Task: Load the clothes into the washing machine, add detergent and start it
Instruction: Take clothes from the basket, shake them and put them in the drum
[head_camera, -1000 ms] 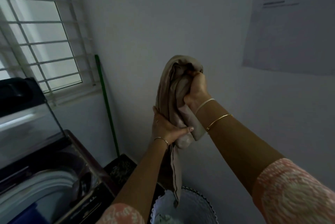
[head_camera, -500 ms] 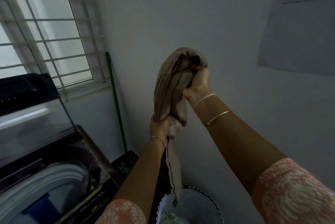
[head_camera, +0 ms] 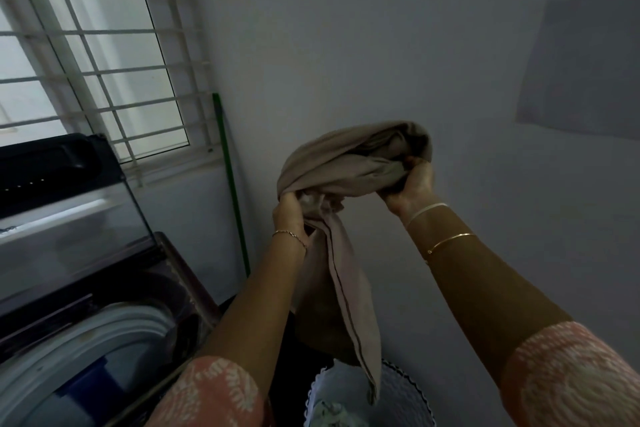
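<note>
The hands have drawn apart since a second ago. The right hand [head_camera: 410, 187] has dropped from above the left hand [head_camera: 289, 215] to beside it, so the beige garment [head_camera: 332, 163] now bridges them, its tail hanging over the laundry basket [head_camera: 405, 395]. Both hands' fingers are curled tight round the cloth. It is probably being bundled for the open washing machine [head_camera: 104, 326] at the left. There is one garment held, one basket with at least one pale item [head_camera: 329, 414] left, and one machine.
</note>
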Motion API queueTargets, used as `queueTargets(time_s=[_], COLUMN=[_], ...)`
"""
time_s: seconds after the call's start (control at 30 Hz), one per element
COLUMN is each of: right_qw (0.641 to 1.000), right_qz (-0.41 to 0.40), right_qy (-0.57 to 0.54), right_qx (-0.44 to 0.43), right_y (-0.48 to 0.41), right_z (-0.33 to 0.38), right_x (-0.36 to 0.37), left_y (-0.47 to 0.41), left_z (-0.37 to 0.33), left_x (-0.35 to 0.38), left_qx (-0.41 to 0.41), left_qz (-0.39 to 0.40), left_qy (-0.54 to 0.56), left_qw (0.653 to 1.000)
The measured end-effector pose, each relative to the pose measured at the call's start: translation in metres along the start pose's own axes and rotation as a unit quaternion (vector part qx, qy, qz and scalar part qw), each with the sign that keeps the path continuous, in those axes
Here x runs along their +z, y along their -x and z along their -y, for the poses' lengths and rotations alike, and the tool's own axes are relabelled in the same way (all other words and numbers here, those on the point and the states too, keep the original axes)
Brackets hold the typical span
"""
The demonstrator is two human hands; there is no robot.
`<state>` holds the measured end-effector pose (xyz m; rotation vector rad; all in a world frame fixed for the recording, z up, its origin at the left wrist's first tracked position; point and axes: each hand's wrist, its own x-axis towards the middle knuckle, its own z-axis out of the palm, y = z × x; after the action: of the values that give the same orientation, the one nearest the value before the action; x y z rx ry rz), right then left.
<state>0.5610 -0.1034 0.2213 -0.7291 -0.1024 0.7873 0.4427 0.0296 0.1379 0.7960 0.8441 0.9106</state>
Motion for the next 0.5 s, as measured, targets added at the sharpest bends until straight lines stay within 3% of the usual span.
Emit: queueTargets(time_s=[0.1, 0.17, 0.23, 0.3, 0.4, 0.43, 0.47, 0.5], right_qw=[0.991, 0.954, 0.870, 0.736, 0.534, 0.492, 0.479, 0.498], right_qz=[-0.057, -0.136, -0.138, -0.087, 0.008, 0.049, 0.091, 0.130], right_qy=[0.120, 0.262, 0.438, 0.597, 0.716, 0.737, 0.750, 0.755], right_qx=[0.008, -0.052, -0.178, -0.306, -0.450, -0.461, -0.446, -0.408], right_y=[-0.007, -0.013, -0.014, -0.008, -0.001, -0.003, -0.006, -0.009], right_z=[-0.010, -0.017, -0.021, -0.022, -0.023, -0.025, -0.027, -0.030], right_x=[-0.018, -0.032, -0.042, -0.047, -0.044, -0.042, -0.039, -0.035], left_y=[-0.035, -0.041, -0.012, 0.001, -0.003, -0.013, -0.023, -0.024], left_z=[0.001, -0.001, -0.015, -0.024, -0.036, -0.038, -0.041, -0.046], left_x=[0.001, 0.001, 0.005, 0.008, 0.012, 0.013, 0.015, 0.018], left_qx=[-0.017, -0.020, -0.004, 0.016, 0.034, 0.039, 0.047, 0.053], left_qz=[-0.033, -0.040, -0.041, -0.036, -0.030, -0.023, -0.019, -0.015], left_qy=[0.012, 0.005, 0.006, 0.002, -0.026, -0.038, -0.057, -0.079], left_qw=[0.999, 0.999, 0.999, 0.999, 0.999, 0.998, 0.997, 0.995])
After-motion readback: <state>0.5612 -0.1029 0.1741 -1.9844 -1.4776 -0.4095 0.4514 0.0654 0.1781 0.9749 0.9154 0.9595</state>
